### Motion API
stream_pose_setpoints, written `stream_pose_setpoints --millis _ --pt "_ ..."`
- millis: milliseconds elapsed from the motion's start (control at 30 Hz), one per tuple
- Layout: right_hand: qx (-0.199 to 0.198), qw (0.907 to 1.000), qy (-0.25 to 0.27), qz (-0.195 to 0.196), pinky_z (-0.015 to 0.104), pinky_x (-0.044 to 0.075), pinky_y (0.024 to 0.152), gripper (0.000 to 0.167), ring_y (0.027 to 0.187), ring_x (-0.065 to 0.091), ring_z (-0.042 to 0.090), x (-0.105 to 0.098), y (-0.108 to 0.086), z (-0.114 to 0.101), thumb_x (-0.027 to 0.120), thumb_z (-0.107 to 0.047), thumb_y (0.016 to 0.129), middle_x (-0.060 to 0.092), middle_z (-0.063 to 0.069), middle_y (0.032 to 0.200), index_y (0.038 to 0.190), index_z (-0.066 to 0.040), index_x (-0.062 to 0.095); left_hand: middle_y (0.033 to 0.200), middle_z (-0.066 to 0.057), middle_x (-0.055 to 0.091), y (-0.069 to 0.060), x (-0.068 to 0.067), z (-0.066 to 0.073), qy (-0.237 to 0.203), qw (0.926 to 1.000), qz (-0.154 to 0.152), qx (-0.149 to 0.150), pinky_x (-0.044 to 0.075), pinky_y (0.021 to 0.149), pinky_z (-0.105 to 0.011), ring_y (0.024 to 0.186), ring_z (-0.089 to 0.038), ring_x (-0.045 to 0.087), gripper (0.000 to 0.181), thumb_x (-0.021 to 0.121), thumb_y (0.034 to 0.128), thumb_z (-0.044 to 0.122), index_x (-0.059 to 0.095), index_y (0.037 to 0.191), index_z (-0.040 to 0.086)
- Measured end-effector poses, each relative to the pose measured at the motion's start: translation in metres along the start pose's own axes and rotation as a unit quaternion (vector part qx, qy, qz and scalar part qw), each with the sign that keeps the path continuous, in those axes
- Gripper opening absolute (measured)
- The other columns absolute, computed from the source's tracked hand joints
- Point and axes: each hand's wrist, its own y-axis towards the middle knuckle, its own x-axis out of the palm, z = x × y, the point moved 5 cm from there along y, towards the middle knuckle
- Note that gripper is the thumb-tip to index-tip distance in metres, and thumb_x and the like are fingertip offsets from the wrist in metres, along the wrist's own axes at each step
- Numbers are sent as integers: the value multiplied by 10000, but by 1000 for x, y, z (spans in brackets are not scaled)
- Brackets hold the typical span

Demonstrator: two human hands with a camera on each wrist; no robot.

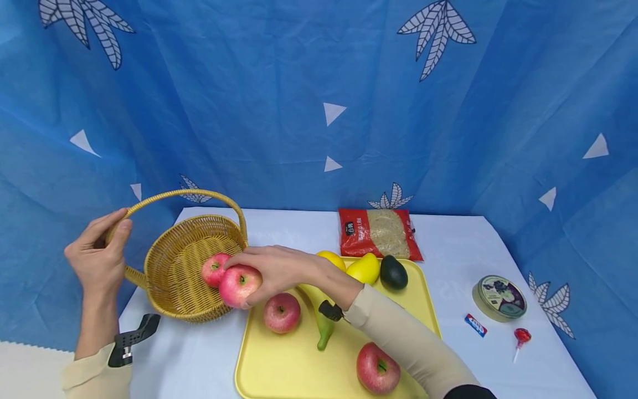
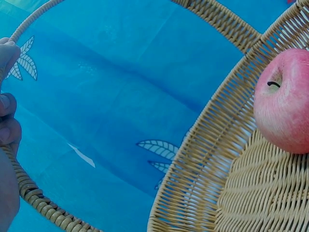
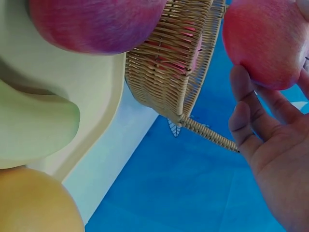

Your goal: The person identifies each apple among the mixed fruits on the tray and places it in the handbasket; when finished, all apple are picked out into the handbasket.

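My left hand (image 1: 99, 249) grips the arched handle (image 1: 179, 193) of a yellow wicker basket (image 1: 164, 260), which is tilted on the white table. In the left wrist view, curled fingers (image 2: 8, 116) wrap that handle at the frame's left edge. Inside the basket lies one apple (image 1: 213, 270), also seen in the left wrist view. My right hand (image 1: 279, 271) holds a second red apple (image 1: 238, 286) by its sides, at the basket's right rim. The right wrist view shows this held apple (image 3: 265, 43) between fingers and thumb.
On a yellow tray (image 1: 269, 371) are two more apples (image 1: 282, 313) (image 1: 377, 368), a banana (image 1: 325, 327), a mango (image 1: 365, 269), a yellow fruit (image 1: 332, 259) and an avocado (image 1: 393, 272). Behind it lies a red bag (image 1: 379, 233). A round tin (image 1: 500, 298), small packet (image 1: 476, 325) and lollipop (image 1: 522, 336) are right.
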Motion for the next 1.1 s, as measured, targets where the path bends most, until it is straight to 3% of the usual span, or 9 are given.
stream_pose_setpoints --millis 300,667,1100 --pt "-61 9999 -18 -95 165 402 990 775 1166 438 -82 0 11 -6 709 -647 804 471 -232 1386 1477 -378 436 1011 -122 764 -3 -3 -1 33 10000 58 -41 463 655 -105 774 -40 642 202 719 870 -85 734 1069 -112" --pt "-76 9998 52 -155 138 427 900 735 1082 482 -60 2 25 -6 742 -584 808 497 -170 1279 1450 -361 462 1016 -129 762 -2 1 3 10 10000 -34 39 460 645 -102 767 -36 643 207 717 868 -92 726 1072 -126" --pt "98 9986 -415 -327 174 407 952 719 1134 451 -68 6 45 -10 711 -651 809 482 -208 1313 1426 -387 453 1022 -121 764 -1 2 3 -7 10000 -20 11 475 663 -103 786 -34 655 208 713 871 -92 723 1075 -129"
